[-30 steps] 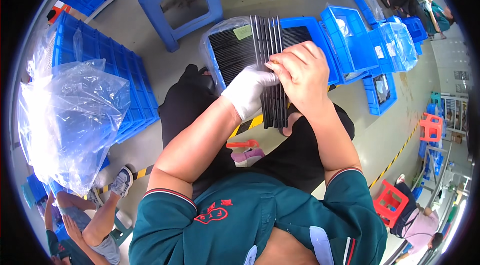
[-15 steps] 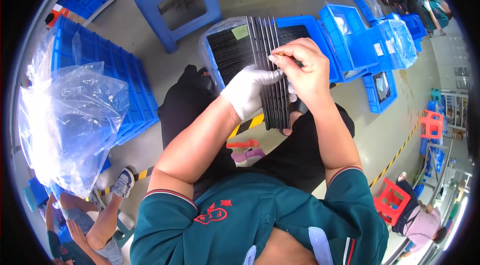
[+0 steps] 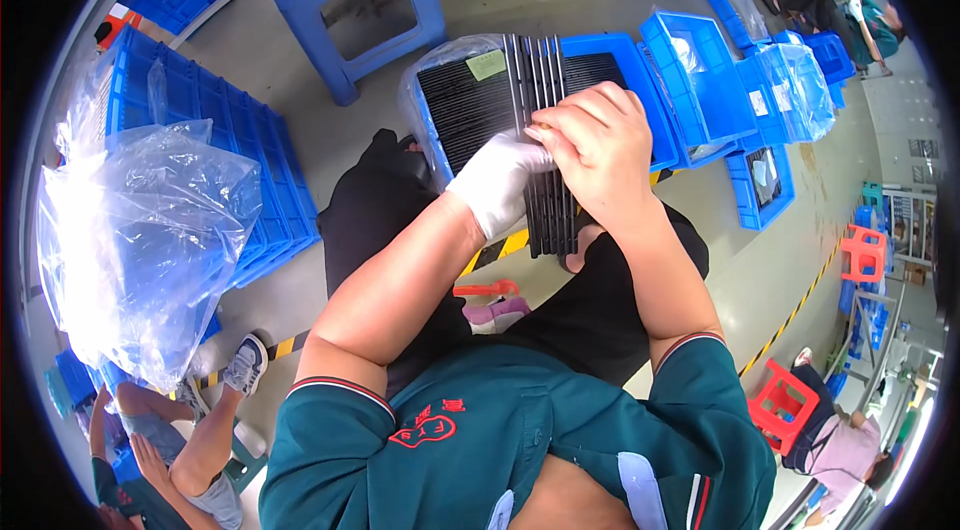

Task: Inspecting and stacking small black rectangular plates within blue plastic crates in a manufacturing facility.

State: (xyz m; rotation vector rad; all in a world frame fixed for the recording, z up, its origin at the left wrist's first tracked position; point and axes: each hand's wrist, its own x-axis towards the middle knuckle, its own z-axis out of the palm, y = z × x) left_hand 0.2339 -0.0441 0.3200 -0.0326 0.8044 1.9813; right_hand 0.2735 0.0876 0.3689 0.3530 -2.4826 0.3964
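Head view: right hand (image 3: 600, 152) has come back in against the strips since half a second ago, when its fingertips stood a bit higher and clear of the left thumb. Left hand (image 3: 494, 188), white-gloved, stays clamped around a bundle of thin black strips (image 3: 550, 215), thumb across the front. Right is bare, thumb and index together at the bundle's face, just beside the left thumb; can't tell what they pinch.

Bundle runs lengthwise away from the body, slightly tilted, held above the near side of a blue bin (image 3: 630, 60). Upper ends overlap the bin in view, lower ends hang between the knees. Bin holds rows of more black strips (image 3: 450, 115), with a green paper note (image 3: 488, 65) lying on top; clear plastic shows along its left edge.

Around: blue stool (image 3: 420, 5) beyond the bin, blue crates (image 3: 700, 80) to the right, clear plastic bag (image 3: 150, 220) over stacked crates (image 3: 215, 130) at left.
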